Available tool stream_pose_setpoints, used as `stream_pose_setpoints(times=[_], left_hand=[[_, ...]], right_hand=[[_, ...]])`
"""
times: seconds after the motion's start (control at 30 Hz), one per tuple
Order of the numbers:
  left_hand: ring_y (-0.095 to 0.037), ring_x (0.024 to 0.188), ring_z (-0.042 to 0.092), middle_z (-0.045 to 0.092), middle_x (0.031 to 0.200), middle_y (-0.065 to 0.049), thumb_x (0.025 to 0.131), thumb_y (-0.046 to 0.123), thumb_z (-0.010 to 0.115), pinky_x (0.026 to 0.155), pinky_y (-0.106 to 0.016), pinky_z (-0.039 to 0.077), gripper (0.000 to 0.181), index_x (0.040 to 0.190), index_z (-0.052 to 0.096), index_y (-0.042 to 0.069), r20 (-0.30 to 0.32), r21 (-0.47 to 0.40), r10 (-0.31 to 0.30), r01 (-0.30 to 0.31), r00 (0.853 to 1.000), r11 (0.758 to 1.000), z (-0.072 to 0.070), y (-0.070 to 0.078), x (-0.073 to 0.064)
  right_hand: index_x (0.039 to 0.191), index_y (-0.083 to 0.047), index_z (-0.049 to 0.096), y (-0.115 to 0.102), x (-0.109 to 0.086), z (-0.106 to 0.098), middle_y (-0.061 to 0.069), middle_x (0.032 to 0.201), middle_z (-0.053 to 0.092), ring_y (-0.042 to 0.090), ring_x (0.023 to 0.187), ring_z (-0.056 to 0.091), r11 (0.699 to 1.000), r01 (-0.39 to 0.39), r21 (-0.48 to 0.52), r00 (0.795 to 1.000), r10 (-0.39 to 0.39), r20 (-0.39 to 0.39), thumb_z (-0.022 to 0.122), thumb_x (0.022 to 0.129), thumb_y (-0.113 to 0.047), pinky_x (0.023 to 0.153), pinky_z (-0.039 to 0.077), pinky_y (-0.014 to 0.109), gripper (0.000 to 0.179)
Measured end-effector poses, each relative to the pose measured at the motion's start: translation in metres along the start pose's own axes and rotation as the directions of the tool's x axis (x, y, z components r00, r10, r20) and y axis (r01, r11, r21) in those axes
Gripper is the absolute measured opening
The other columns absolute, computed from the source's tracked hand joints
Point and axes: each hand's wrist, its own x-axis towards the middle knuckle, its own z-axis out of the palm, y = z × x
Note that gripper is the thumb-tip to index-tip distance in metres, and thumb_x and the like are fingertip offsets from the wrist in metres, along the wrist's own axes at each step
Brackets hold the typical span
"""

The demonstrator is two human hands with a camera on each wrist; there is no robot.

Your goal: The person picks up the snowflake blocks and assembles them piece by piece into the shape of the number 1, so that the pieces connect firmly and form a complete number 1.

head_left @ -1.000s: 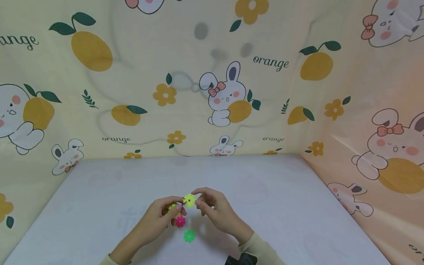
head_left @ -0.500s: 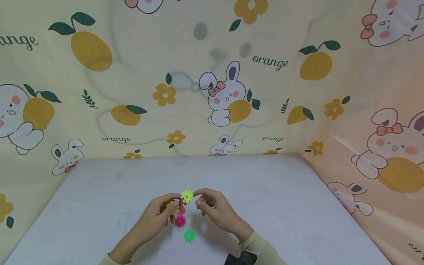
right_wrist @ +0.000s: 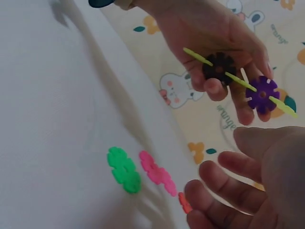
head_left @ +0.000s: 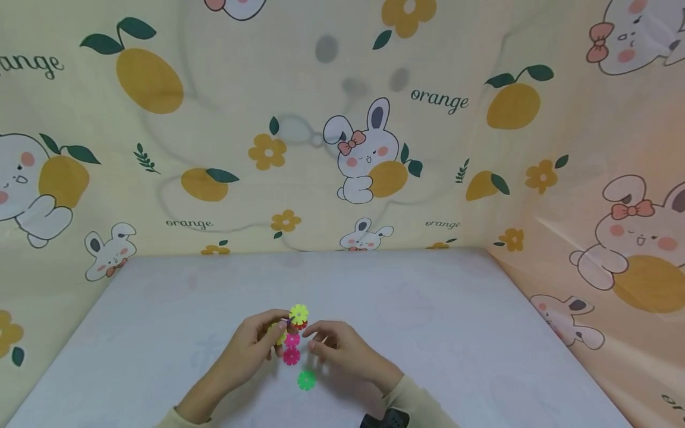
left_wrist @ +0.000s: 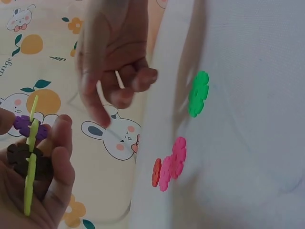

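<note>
My left hand point(head_left: 248, 348) pinches a chain of notched plastic snowflake discs. In the right wrist view the chain runs through yellow discs point(right_wrist: 240, 81), a black disc point(right_wrist: 209, 72) and a purple disc point(right_wrist: 256, 98), slotted edge to edge. The chain's far end points up and right in the head view. My right hand point(head_left: 350, 353) hovers just right of the chain, fingers loosely bent, nothing between them. On the table below lie a green disc point(left_wrist: 198, 94), two pink discs point(left_wrist: 178, 157) close together, and a red disc point(left_wrist: 156, 172) beside them.
The white table point(head_left: 428, 339) spreads around both hands. Printed cloth point(head_left: 299, 71) with rabbits and oranges hangs behind and at the sides. A dark device point(head_left: 385, 418) sits by the right wrist.
The right hand has drawn back from the chain's end yellow disc and dropped lower. The left hand has shifted the chain slightly up and left, exposing more of the pink and red discs.
</note>
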Motion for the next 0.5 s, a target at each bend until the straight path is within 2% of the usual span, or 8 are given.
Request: stream_pose_setpoints(times=[0.1,0.17,0.3,0.4,0.5], left_hand=[[-0.015,0.067,0.063,0.069,0.107,-0.022,0.106,0.022,0.053,0.061,-0.024,0.054,0.040,0.135,0.057,-0.005,-0.004,-0.012,-0.026,0.026,1.000,1.000,-0.002,0.001,0.000],[-0.013,0.069,0.064,0.069,0.118,-0.021,0.106,0.022,0.053,0.063,-0.024,0.056,0.041,0.136,0.056,-0.006,-0.008,-0.017,-0.036,0.035,0.999,0.999,-0.002,0.001,0.000],[-0.012,0.069,0.064,0.069,0.114,-0.022,0.106,0.021,0.051,0.064,-0.025,0.056,0.043,0.140,0.052,-0.006,-0.013,-0.021,-0.052,0.052,0.999,0.998,-0.003,-0.001,0.001],[-0.013,0.068,0.063,0.069,0.109,-0.021,0.106,0.018,0.051,0.064,-0.025,0.056,0.042,0.143,0.050,-0.001,-0.018,-0.028,-0.083,0.082,0.996,0.996,-0.003,-0.001,0.002],[-0.019,0.067,0.063,0.070,0.115,-0.022,0.105,0.017,0.051,0.065,-0.025,0.057,0.042,0.146,0.047,0.007,-0.013,-0.027,-0.101,0.101,0.995,0.995,-0.002,-0.001,0.002]], right_hand=[[0.122,-0.004,0.067,0.001,0.000,0.003,0.014,0.099,0.073,0.007,0.070,0.062,1.000,-0.024,-0.003,0.999,0.024,0.048,0.061,0.101,-0.018,0.066,0.051,0.020,0.026],[0.122,-0.005,0.068,0.002,-0.001,0.005,0.011,0.099,0.074,0.008,0.072,0.063,0.999,-0.046,0.001,0.996,0.046,0.073,0.063,0.101,-0.019,0.066,0.052,0.020,0.025],[0.120,-0.008,0.069,0.005,-0.001,0.008,0.000,0.094,0.072,0.005,0.073,0.063,0.997,-0.076,-0.015,0.993,0.077,0.093,0.067,0.097,-0.017,0.066,0.053,0.019,0.024],[0.118,-0.008,0.071,0.007,-0.001,0.010,-0.007,0.088,0.067,0.001,0.069,0.060,0.996,-0.063,-0.062,0.994,0.068,0.091,0.070,0.094,-0.011,0.066,0.052,0.018,0.024],[0.117,-0.009,0.071,0.008,-0.002,0.012,-0.009,0.087,0.065,-0.001,0.067,0.057,0.993,-0.040,-0.112,0.994,0.051,0.097,0.071,0.092,-0.009,0.067,0.051,0.016,0.025]])
